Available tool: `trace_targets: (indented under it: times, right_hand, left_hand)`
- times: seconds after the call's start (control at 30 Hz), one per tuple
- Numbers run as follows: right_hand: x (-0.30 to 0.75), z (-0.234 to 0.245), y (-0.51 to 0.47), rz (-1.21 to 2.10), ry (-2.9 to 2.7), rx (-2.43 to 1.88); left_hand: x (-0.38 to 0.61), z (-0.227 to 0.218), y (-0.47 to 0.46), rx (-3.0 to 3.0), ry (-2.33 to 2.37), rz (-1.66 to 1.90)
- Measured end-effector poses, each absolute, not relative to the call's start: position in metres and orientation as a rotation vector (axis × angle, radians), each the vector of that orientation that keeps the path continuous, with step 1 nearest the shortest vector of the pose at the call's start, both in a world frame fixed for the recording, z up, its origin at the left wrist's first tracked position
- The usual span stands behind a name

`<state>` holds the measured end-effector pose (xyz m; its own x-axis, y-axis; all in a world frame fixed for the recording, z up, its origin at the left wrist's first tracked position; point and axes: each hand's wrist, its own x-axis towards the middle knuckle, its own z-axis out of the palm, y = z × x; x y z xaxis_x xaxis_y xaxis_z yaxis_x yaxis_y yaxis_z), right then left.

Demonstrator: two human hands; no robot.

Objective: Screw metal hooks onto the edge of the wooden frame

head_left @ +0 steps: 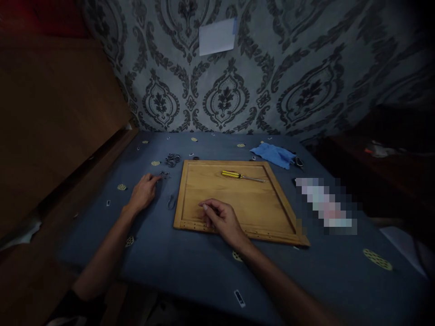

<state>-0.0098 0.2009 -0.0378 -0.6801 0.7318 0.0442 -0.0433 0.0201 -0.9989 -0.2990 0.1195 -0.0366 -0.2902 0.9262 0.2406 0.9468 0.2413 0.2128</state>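
My left hand [144, 192] reaches over the cloth at the left, its fingertips drawn together at a small heap of thin metal pieces [165, 174] that look like screws. Whether one is between the fingers is too small to see. Over the near edge of a wooden panel [234, 199], my right hand [220, 218] is curled, thumb and forefinger close together. Anything held there is hidden. The panel lies flat, with a raised frame and a row of small holes along its near edge. A yellow-and-black screwdriver [232, 174] rests on its far part, shaft pointing right.
Behind the screws sits a pile of dark metal hardware [172, 159]. A grey loop-shaped piece [170, 202] lies left of the panel. A blue cloth [273, 155] is at the back right, and a blurred-out object [324, 203] lies at the right. Patterned wall behind; wooden cabinet [57, 99] at left.
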Motion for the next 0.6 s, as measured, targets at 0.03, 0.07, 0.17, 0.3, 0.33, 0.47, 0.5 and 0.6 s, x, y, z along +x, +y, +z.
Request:
trace_targets:
  times: [0.03, 0.07, 0.17, 0.3, 0.33, 0.47, 0.5, 0.6]
  right_hand:
    - [-0.01, -0.038, 0.201, 1.718, -1.723, -0.706]
    - [-0.01, -0.038, 0.201, 1.717, -1.724, -0.707]
    - [-0.01, -0.038, 0.2, 1.718, -1.732, -0.712]
    - [-0.009, -0.038, 0.2, 1.718, -1.743, -0.719]
    - [-0.009, -0.038, 0.2, 1.716, -1.744, -0.72]
    - [-0.009, -0.037, 0.2, 1.714, -1.751, -0.717]
    - [-0.009, -0.037, 0.2, 1.715, -1.753, -0.714]
    - [-0.009, -0.038, 0.2, 1.714, -1.76, -0.708]
  left_hand:
    - [-0.3, -0.037, 0.119, -1.813, -2.422, -0.485]
    - [-0.299, -0.037, 0.118, -1.8, -2.418, -0.477]
    - [-0.293, -0.038, 0.121, -1.812, -2.389, -0.444]
    - [-0.283, -0.04, 0.13, -1.867, -2.347, -0.398]
    - [-0.282, -0.04, 0.132, -1.866, -2.344, -0.391]
    - [-0.29, -0.04, 0.135, -1.795, -2.359, -0.399]
    - [-0.293, -0.04, 0.135, -1.772, -2.365, -0.408]
    - [-0.302, -0.041, 0.139, -1.724, -2.378, -0.431]
